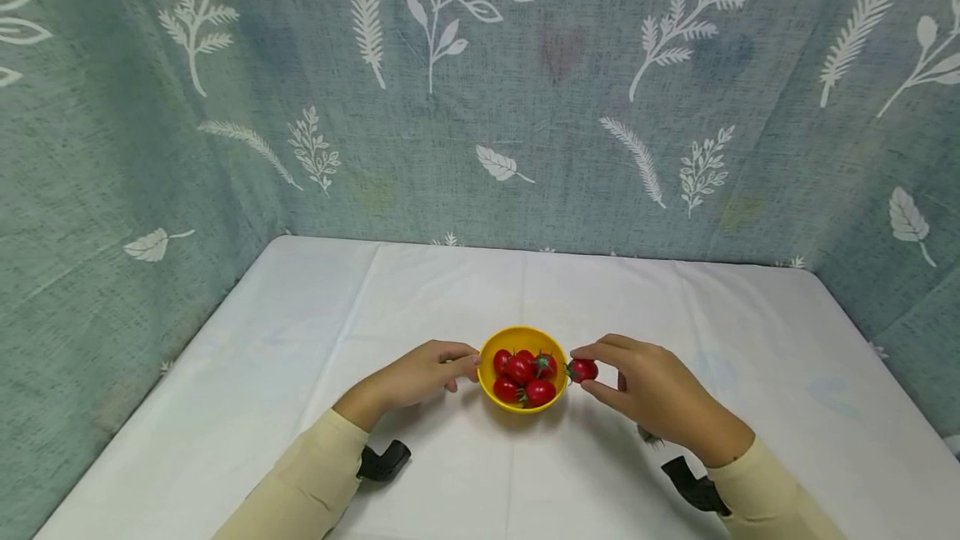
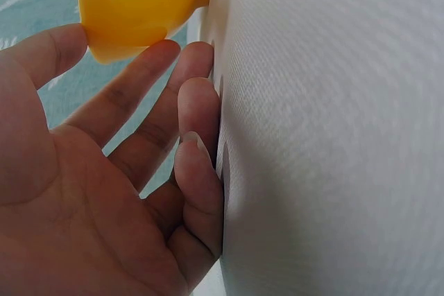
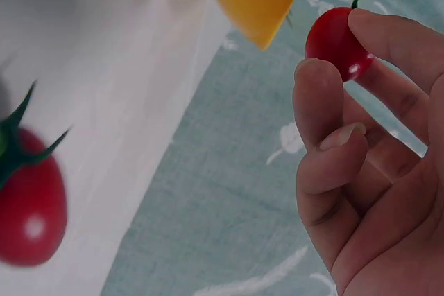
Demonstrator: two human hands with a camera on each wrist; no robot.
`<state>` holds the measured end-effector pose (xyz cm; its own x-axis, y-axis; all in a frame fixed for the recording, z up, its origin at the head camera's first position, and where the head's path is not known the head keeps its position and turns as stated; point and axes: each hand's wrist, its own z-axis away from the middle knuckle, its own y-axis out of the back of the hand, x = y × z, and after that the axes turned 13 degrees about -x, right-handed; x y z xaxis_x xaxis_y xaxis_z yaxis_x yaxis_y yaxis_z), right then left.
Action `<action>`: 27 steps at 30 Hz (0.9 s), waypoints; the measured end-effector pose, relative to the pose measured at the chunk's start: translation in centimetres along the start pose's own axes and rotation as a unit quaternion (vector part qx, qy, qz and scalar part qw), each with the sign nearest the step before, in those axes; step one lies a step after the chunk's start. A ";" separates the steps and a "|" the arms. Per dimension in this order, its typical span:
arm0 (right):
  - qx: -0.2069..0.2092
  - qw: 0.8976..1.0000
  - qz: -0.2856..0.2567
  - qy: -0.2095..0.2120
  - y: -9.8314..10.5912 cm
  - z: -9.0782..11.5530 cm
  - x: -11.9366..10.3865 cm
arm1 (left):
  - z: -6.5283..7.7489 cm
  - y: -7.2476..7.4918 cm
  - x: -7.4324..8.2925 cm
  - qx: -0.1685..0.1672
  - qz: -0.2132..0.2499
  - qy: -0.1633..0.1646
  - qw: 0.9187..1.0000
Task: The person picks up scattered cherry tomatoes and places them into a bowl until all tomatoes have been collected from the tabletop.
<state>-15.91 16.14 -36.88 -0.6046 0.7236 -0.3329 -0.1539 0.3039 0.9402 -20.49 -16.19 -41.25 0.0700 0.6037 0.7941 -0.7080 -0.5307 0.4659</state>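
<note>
A yellow bowl (image 1: 521, 334) stands on the white cloth with several red cherry tomatoes (image 1: 521, 369) inside. My left hand (image 1: 422, 375) holds the bowl at its left side. In the left wrist view, the thumb and index finger (image 2: 142, 77) pinch the yellow wall, while the other fingers curl against the cloth. Just beyond the bowl's right rim, my right hand (image 1: 656, 386) pinches one cherry tomato (image 3: 338, 43) between thumb and fingertips, its green stem showing. Another cherry tomato (image 3: 35, 206) lies under the right wrist; in the head view the hand mostly hides it.
White cloth (image 1: 442, 473) covers the table. Behind and to the sides hangs a grey-green curtain (image 1: 465, 190) with white leaf prints. A black wrist mount (image 1: 384, 462) sits by the left sleeve, and another black mount (image 1: 693, 486) by the right sleeve.
</note>
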 end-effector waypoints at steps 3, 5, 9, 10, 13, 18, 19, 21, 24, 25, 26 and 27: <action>-0.002 1.000 -0.003 0.012 0.0 -0.4 -0.4 | 0.0 0.0 0.0 -0.001 -0.001 -0.003 1.000; -0.004 1.000 -0.004 0.014 -0.1 -0.7 -0.6 | 0.1 0.0 0.0 -0.002 0.000 -0.003 1.000; -0.007 1.000 -0.006 0.016 -0.3 -1.1 -0.9 | 0.2 0.1 0.0 -0.002 -0.001 -0.006 1.000; -0.008 1.000 -0.007 0.017 -0.4 -1.2 -1.0 | 0.2 0.1 0.0 -0.002 -0.001 -0.006 1.000; -0.008 1.000 -0.008 0.019 -0.7 -1.5 -1.1 | 0.1 0.1 0.0 -0.002 0.000 -0.006 1.000; -0.016 1.000 -0.016 0.018 -1.2 -2.1 -1.1 | 0.0 0.0 -0.1 -0.002 0.000 -0.004 1.000; -0.019 1.000 -0.018 0.018 -1.3 -2.1 -1.2 | 0.0 0.0 -0.1 -0.002 -0.001 -0.005 1.000; -0.026 0.999 -0.020 0.018 -1.5 -2.3 -1.2 | 0.0 0.0 -0.1 -0.001 0.000 -0.005 1.000; -0.033 0.999 -0.021 0.017 -1.7 -2.4 -1.3 | 0.1 0.0 -0.1 -0.001 0.000 -0.005 1.000; -0.034 0.999 -0.020 0.017 -1.7 -2.4 -1.2 | 0.1 0.0 -0.1 -0.001 0.000 -0.005 1.000; -0.035 0.999 -0.019 0.017 -1.8 -2.4 -1.2 | 0.1 0.0 -0.1 0.000 0.000 -0.005 1.000; -0.036 0.999 -0.018 0.017 -1.8 -2.5 -1.2 | 0.1 0.0 0.0 0.000 0.000 -0.005 1.000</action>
<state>-16.80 13.16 -38.01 -0.6237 0.6908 -0.3658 -0.2321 0.2833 0.9305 -20.43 -16.29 -41.25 0.0768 0.5980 0.7978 -0.7082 -0.5305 0.4658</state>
